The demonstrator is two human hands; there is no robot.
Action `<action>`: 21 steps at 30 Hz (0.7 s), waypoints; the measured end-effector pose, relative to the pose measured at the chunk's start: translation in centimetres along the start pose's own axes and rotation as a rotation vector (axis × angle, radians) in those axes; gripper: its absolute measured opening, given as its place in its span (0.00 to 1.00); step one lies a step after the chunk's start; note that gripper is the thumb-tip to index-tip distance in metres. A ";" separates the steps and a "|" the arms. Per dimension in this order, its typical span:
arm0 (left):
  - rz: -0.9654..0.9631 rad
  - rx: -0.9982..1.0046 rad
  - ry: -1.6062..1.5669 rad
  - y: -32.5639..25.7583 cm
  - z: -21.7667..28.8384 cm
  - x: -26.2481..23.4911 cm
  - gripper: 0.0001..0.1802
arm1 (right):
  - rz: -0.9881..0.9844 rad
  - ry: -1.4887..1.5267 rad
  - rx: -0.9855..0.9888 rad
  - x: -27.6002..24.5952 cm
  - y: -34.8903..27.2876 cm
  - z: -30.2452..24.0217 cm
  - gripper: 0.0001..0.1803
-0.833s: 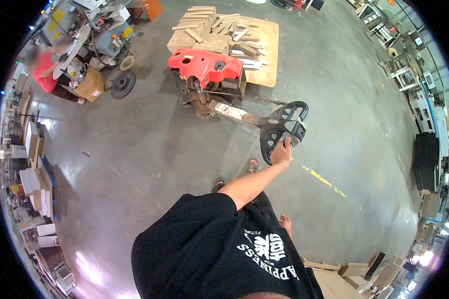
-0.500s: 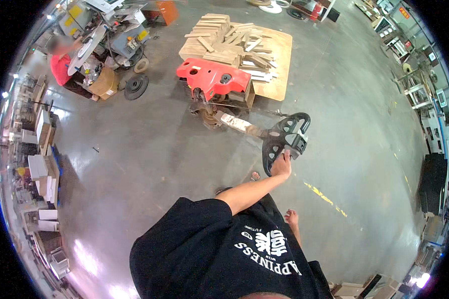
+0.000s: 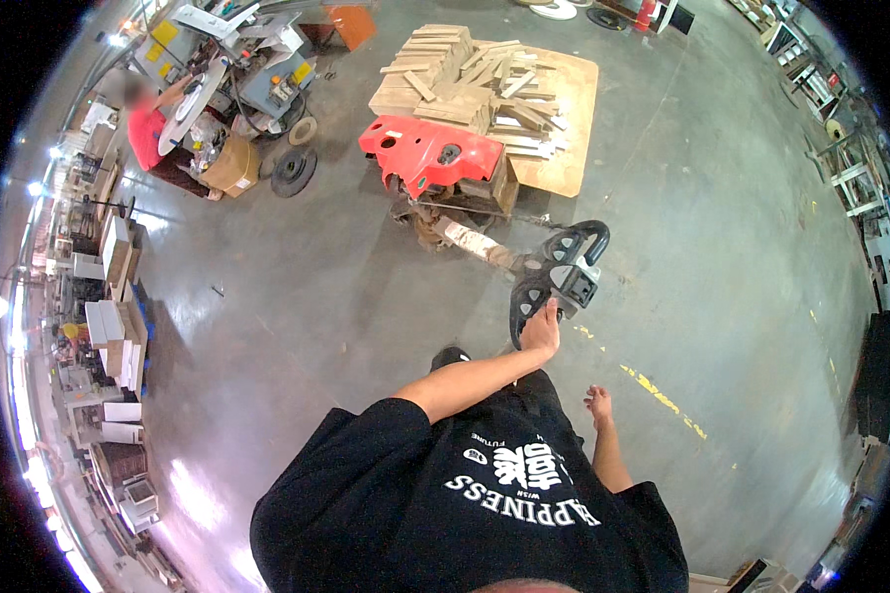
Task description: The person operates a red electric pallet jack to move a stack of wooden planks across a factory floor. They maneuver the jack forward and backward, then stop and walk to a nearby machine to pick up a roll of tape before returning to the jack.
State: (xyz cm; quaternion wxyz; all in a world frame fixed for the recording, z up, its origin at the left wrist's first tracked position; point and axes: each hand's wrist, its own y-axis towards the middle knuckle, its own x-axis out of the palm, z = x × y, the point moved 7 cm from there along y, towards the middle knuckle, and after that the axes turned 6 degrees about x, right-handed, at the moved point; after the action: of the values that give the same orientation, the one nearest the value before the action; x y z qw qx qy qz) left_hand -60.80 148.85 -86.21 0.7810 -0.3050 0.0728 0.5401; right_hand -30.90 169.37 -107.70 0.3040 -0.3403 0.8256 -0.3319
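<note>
My left hand (image 3: 541,328) is wrapped around the near side of the black looped control handle (image 3: 530,293) of a pallet truck. A worn pale shaft (image 3: 473,240) joins that handle to the truck's red cover (image 3: 433,153). Behind the cover, many loose wooden strips (image 3: 443,61) lie stacked and scattered on a light plywood board (image 3: 578,119). My right hand (image 3: 599,403) hangs at my right side, holding nothing, with its fingers loosely bent and apart. Part of the left-hand fingers is hidden by the handle.
At the far left a person in a red top (image 3: 146,133) stands by a machine (image 3: 272,87). A cardboard box (image 3: 233,166) and a black disc (image 3: 294,172) sit on the floor there. Stacked boards (image 3: 109,326) line the left side. Yellow floor marking (image 3: 663,400) runs at right.
The truck and its load appear slightly farther right in view, while the handle has shifted slightly left toward me. My left hand keeps its grip; my right hand has swung forward.
</note>
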 end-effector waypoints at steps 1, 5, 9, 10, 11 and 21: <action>-0.009 -0.001 0.013 0.4 -0.1 -0.3 0.45 | 0.002 0.012 -0.003 0.3 0.0 -0.4 0.19; -0.100 -0.069 -0.027 1.4 -1.1 0.0 0.45 | -0.006 0.031 0.015 -0.7 0.8 0.7 0.20; -0.031 -0.010 -0.025 1.4 -2.0 -1.5 0.45 | -0.075 -0.017 0.056 0.9 0.2 2.3 0.21; -0.018 -0.016 -0.017 1.8 -1.7 -1.8 0.45 | -0.089 -0.053 0.022 1.4 0.6 1.5 0.21; 0.000 -0.015 0.001 2.1 -1.4 -2.2 0.45 | -0.087 -0.066 0.018 1.6 0.9 0.9 0.21; 0.139 0.016 0.089 4.8 -2.1 -7.7 0.47 | -0.094 -0.127 -0.227 3.0 4.7 -8.4 0.17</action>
State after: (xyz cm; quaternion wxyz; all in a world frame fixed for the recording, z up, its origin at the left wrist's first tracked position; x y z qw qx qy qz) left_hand -67.77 142.63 -86.40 0.7400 -0.3165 0.1329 0.5784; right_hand -40.47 172.53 -107.04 0.2992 -0.4311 0.8201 -0.2283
